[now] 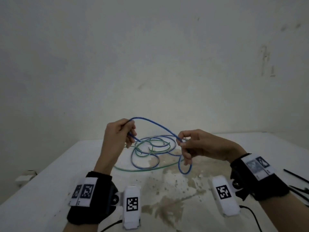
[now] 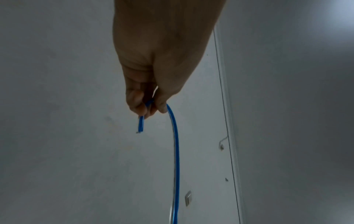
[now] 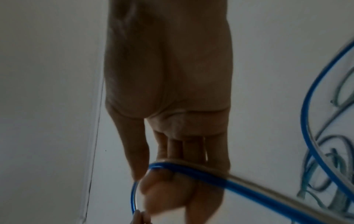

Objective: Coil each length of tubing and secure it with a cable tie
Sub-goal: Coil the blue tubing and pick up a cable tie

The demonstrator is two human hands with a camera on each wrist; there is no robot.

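Observation:
A blue tube [image 1: 155,123] arcs in the air between both hands above the table. My left hand [image 1: 124,131] pinches it near its cut end, which sticks out below the fingers; the left wrist view shows the same pinch on the blue tube [image 2: 175,136] by my left hand [image 2: 149,104]. My right hand [image 1: 182,141] pinches the tube further along, and a loop [image 1: 184,166] hangs below it. In the right wrist view the blue tube [image 3: 191,169] crosses the curled fingers [image 3: 166,186]. A tangle of blue and green tubing [image 1: 150,151] lies on the table behind.
The white table [image 1: 50,178] is stained brown in the middle. Black cable ties [image 1: 296,177] lie at the right edge. Two white tagged devices [image 1: 132,205] [image 1: 224,196] sit near the front. A plain wall stands behind the table.

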